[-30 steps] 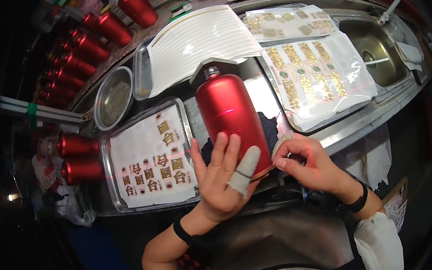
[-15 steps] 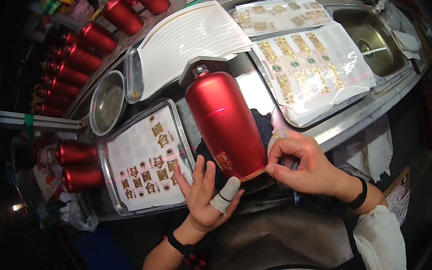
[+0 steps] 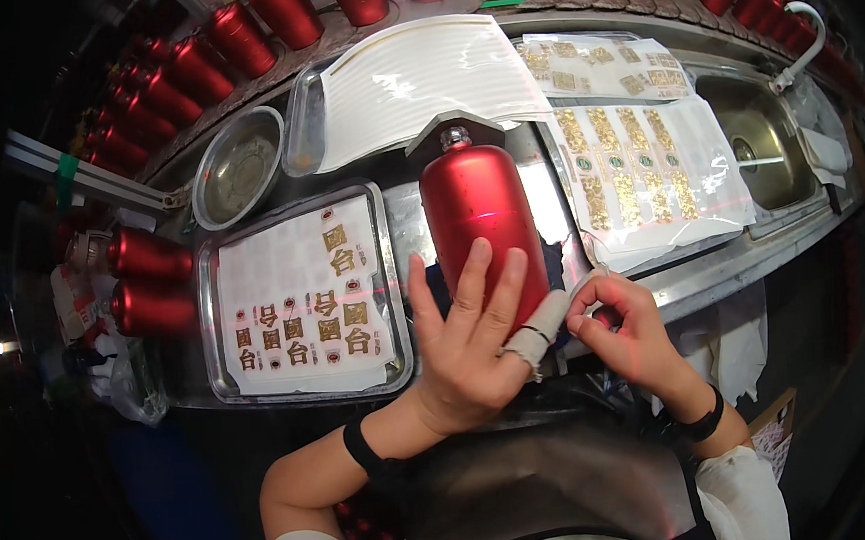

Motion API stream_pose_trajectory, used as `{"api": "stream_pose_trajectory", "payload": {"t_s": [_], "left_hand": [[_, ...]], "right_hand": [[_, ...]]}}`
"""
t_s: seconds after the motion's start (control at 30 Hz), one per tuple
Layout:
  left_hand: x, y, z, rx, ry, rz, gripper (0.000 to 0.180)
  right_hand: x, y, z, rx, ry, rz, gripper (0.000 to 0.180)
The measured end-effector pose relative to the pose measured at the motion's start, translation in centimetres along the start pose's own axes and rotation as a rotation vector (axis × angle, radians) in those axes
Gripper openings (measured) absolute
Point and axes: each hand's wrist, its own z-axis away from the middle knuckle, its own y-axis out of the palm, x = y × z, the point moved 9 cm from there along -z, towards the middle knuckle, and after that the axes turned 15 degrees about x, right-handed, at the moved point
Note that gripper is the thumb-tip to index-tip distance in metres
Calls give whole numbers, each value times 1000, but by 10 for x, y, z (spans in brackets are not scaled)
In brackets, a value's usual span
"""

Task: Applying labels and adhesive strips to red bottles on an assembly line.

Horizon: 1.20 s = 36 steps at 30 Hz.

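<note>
A glossy red bottle [image 3: 478,202] with a clear, bare neck lies on its side, its neck pointing away from me. The neck end rests at a dark grey angular holder [image 3: 422,150], with dark cloth under the body. My left hand [image 3: 478,342] is open, its fingers spread over the bottle's lower part; I cannot tell how firmly they touch. Its thumb wears a whitish wrap with a dark band. Right of the bottle's base, my right hand [image 3: 627,332] is curled with thumb and finger together. What it pinches, if anything, is too small to make out.
On the left is a metal tray [image 3: 211,331] with a sheet of gold decals. Beyond it are a bowl [image 3: 235,173] and striped white sheets [image 3: 419,80]. Gold-patterned sheets [image 3: 706,171] lie right, before a sink [image 3: 760,152]. Red bottles [image 3: 279,10] line the back.
My left hand has moved up and right from beside the bottle's base to over its lower body. My right hand stays curled near the base. The whole view has shifted slightly.
</note>
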Motion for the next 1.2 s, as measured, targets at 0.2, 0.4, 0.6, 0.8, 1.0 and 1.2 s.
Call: {"api": "stream_pose_trajectory", "payload": {"t_s": [0.2,0.4,0.6,0.8,1.0,1.2], "left_hand": [[28,2,32,-75,-126,205,81],[38,8,76,-1,-145,323,62],[27,20,78,72,-75,234,55],[20,17,68,110,-32,167,51],[19,14,64,107,-34,159,51],[19,15,65,88,-34,152,54]], "right_hand": [[40,19,0,-45,-174,211,27],[66,29,-4,-154,-376,429,51],[63,35,-8,-225,-428,501,50],[59,30,-9,-175,-423,418,44],[52,27,-9,-67,-406,303,31],[47,23,-10,-9,-460,236,30]]}}
